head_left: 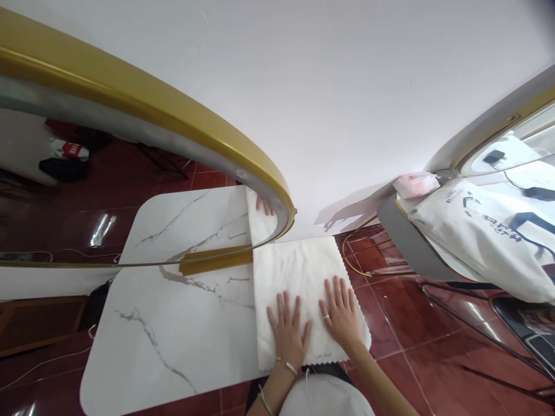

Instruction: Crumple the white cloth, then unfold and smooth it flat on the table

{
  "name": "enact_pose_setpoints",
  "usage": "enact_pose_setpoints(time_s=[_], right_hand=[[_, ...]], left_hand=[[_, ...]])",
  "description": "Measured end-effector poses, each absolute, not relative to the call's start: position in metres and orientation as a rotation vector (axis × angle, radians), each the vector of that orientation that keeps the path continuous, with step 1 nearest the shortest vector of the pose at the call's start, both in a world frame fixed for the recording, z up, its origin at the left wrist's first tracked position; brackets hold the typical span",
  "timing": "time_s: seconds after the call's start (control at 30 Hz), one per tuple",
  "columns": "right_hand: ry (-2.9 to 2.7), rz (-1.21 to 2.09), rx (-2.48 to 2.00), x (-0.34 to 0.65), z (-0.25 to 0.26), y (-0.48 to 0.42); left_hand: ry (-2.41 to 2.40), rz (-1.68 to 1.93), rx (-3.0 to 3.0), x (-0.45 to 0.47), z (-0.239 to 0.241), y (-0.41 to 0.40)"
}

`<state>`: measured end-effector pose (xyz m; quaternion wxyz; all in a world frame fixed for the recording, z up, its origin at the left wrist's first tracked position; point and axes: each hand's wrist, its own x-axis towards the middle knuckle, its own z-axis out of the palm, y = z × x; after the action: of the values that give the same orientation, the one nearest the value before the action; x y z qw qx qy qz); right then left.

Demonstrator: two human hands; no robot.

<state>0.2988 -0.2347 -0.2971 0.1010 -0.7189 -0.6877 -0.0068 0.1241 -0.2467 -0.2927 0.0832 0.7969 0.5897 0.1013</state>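
Left hand (288,335): lying flat and open, fingers spread, palm pressing on white cloth (299,268), lower centre of frame. Right hand (342,312): lying flat just beside it, fingers fanned wide, ring showing, also pressing on the cloth. Cloth: lying spread over the right end of marble table (173,341), zigzag edge overhanging. Gold-framed mirror (173,124): curving across upper left, reflecting table and cloth. White printed bag (485,237) and pink packet (415,185): sitting at right of frame, above red tiled floor (411,323).

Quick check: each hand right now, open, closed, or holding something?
Left hand: open, fingers spread, flat on the white cloth, holding nothing.
Right hand: open, flat on the same cloth, holding nothing.
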Motion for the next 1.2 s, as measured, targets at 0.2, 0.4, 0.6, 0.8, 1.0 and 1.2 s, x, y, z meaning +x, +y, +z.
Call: enact_pose_setpoints(time_s=[0.2,0.4,0.6,0.8,1.0,1.2], right_hand=[[-2.074,-0.031,-2.111,0.311,-0.301,-0.141],[-2.047,-0.003,-2.117,0.321,-0.302,-0.097],[-2.154,-0.059,-1.977,0.318,-0.300,-0.178],[-2.176,-0.040,-1.884,0.293,-0.301,-0.254],[-2.165,-0.038,-1.853,0.274,-0.299,-0.248],[-2.175,-0.043,-1.851,0.276,-0.299,-0.245]], left_hand=[[1.822,0.390,2.345,0.141,-0.290,-0.163],[1.806,0.364,2.346,0.152,-0.285,-0.111],[1.786,0.375,2.383,0.136,-0.286,-0.177],[1.835,0.359,2.396,0.108,-0.293,-0.261],[1.879,0.415,2.382,0.087,-0.298,-0.251],[1.896,0.505,2.341,0.073,-0.286,-0.157]])
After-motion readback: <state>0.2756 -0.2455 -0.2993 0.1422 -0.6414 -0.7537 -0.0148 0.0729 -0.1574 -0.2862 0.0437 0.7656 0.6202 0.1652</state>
